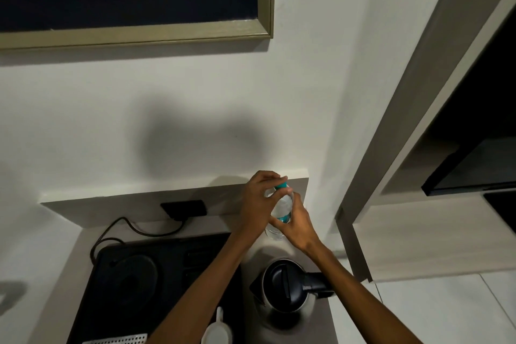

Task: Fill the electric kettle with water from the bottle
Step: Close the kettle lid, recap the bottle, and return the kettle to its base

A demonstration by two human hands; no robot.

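Head view: the bottle [281, 208] is held upright above the rear of the counter [321, 313], near the wall and behind the kettle [287, 288]. The right hand [297, 222] is wrapped around the bottle's body; this grip probably steadies it against twisting. The left hand [258, 201] has its fingertips pinched on the teal cap [281, 186], a hold suited to unscrewing. The cap is still on, so the step in hand is judged to be opening, and no water has been poured.

The kettle stands on the counter below the right forearm, lid closed, handle pointing right. It is off its base, which probably allows filling away from the cord [139, 230]. The lid must be opened before pouring.

A black tray [167, 288] lies just left of the kettle, and a white cup [217, 329] rests at its near edge.
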